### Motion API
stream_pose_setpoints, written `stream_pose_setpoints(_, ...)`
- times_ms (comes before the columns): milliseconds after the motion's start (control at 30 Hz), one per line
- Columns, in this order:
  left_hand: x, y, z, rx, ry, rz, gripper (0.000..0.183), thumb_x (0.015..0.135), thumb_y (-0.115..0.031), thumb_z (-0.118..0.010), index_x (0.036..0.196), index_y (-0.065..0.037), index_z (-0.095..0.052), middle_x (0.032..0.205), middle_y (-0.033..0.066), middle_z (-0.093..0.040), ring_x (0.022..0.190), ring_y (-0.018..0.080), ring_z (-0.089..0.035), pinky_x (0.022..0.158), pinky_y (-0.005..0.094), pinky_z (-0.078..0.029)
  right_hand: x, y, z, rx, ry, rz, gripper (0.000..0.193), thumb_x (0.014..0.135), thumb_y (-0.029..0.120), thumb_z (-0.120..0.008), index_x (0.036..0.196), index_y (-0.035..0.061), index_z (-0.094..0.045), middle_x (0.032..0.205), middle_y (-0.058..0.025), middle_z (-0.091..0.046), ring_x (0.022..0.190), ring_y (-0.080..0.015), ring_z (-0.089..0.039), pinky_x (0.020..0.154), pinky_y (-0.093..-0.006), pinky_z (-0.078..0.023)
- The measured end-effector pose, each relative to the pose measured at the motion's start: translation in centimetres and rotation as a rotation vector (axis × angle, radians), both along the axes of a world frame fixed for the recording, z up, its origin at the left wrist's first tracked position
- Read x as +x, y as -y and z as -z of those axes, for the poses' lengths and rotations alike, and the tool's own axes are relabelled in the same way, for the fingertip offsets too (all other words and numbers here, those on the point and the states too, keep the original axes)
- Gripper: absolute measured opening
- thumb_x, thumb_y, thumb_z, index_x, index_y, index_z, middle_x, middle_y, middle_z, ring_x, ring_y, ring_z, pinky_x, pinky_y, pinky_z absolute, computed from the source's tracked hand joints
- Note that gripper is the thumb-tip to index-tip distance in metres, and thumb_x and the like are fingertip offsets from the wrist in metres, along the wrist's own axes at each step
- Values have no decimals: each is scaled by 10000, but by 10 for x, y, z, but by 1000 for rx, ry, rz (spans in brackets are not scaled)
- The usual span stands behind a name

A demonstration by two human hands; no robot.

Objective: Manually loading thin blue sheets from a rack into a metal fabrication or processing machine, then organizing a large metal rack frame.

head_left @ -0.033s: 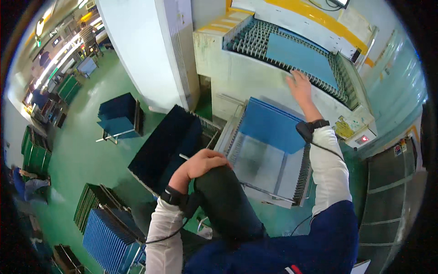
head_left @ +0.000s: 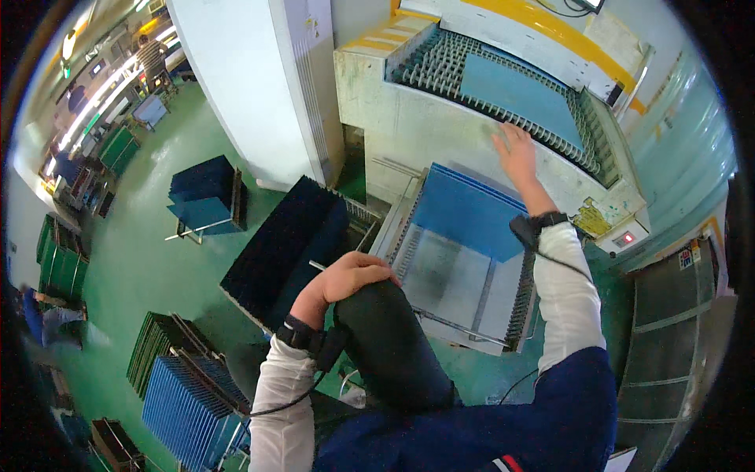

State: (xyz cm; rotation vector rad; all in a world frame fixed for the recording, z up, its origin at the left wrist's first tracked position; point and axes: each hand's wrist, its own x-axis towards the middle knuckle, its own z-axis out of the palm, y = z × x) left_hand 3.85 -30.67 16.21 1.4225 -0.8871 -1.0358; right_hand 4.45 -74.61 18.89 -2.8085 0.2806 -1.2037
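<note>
- The white machine (head_left: 436,126) is the biggest thing near the person. Its front is hard and stained, with a yellow strip (head_left: 550,35) at the back.
- The pale rack (head_left: 444,275) stands just in front of the machine. It looks like an open box with rows of teeth (head_left: 521,299) on its sides.
- Dark sheets (head_left: 271,244) stand close together left of the pale rack, like one ridged block.
- Blue boards (head_left: 464,216) stand at the far end of the pale rack, thin, flat and smooth.
- The blue sheet (head_left: 519,93) lies flat on top of the machine, just beyond the right hand (head_left: 517,153). Its long side runs from upper left to lower right. The left hand (head_left: 352,279) is well apart from it.
- The knee (head_left: 377,311) is round, under dark cloth.
- The right hand holds nothing. Its fingers are a bit spread, by the machine's front edge. I can't tell if they touch it.
- The left hand lies on the knee. Nothing shows in it, and I can't tell how bent its fingers are.
- Little wheels (head_left: 425,71) make bumpy rows under the blue sheet.
</note>
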Motion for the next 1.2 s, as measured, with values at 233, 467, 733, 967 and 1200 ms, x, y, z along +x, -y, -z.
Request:
stream_pose_setpoints(233, -4, 3, 0, 9, -74, -3, 310, 907, -216, -525, 953, 43, -688, 955, 115, -689, 919, 190, -630, 893, 307, -457, -72, -38, 88, 103, -269, -3, 412, 857, 304, -623, 1181, 51, -598, 1296, -148, -537, 1189, -358, -485, 1005, -451, -380)
stream_pose_setpoints(467, 0, -2, -2, -17, 24, -50, 313, 896, -250, -543, 919, 24, -693, 927, 98, -688, 908, 178, -623, 878, 304, -453, -91, -65, 117, -89, -349, 119, 403, 780, 247, -703, 1132, 66, -628, 1386, -152, -458, 1252, -351, -444, 1022, -465, -364)
stream_pose_setpoints(733, -4, -6, 0, 67, 131, -134, 345, 841, -331, -595, 886, 0, -680, 814, 47, -663, 774, 140, -586, 730, 327, -468, -68, -35, 131, 27, -304, 99, 493, 823, 223, -677, 1240, 2, -534, 1206, -205, -574, 1128, -375, -519, 1015, -453, -359)
stream_pose_setpoints(967, -8, 2, 18, 82, 53, -204, 307, 789, -311, -666, 853, -13, -704, 802, 55, -676, 746, 143, -598, 678, 351, -475, -42, 16, 155, 39, -483, 103, 265, 874, 172, -605, 1068, -4, -562, 1104, -182, -592, 1039, -373, -546, 859, -439, -442)
stream_pose_setpoints(1200, 2, 15, 36, 32, 65, -173, 314, 781, -304, -669, 848, 2, -700, 792, 74, -676, 736, 168, -599, 671, 361, -469, -30, 31, 175, 12, -367, 93, 284, 883, 171, -595, 1100, -1, -532, 1078, -207, -599, 1005, -383, -560, 850, -443, -437)
